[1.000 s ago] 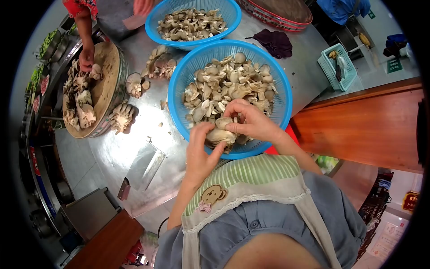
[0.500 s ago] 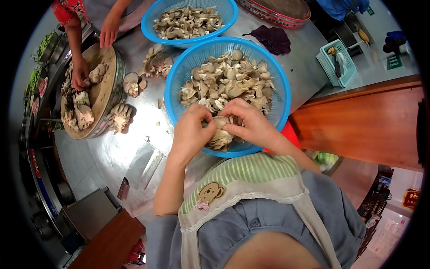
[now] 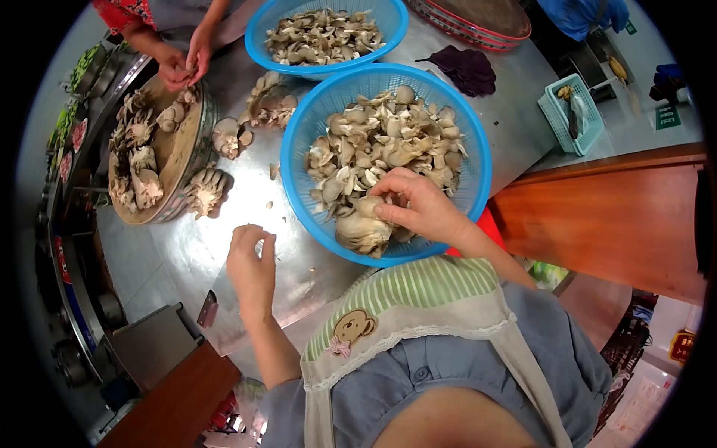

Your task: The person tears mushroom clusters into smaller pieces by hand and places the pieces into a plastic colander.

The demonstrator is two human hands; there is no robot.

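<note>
My right hand (image 3: 420, 205) grips a mushroom cluster (image 3: 364, 230) at the near side of the large blue basket (image 3: 484, 160), which holds a heap of mushroom pieces (image 3: 396, 134). Off the basket's left side, my left hand (image 3: 252, 261) hangs above the metal table (image 3: 299, 280), thumb and fingers curled towards each other; whether a small piece is between them cannot be made out. Beneath that hand lies a cleaver, mostly covered, with its dark handle (image 3: 208, 309) showing.
A co-worker's hands (image 3: 187, 66) are over a round wooden board (image 3: 173, 149) with mushroom clusters. Loose clusters (image 3: 207, 190) lie beside it. Farther back are a second blue basket (image 3: 256, 45), a dark cloth (image 3: 463, 71) and a pale green basket (image 3: 591, 123).
My left hand has left the cluster and moved left over the table. My right hand stays on the cluster. The co-worker's hands have come together above the board's far edge.
</note>
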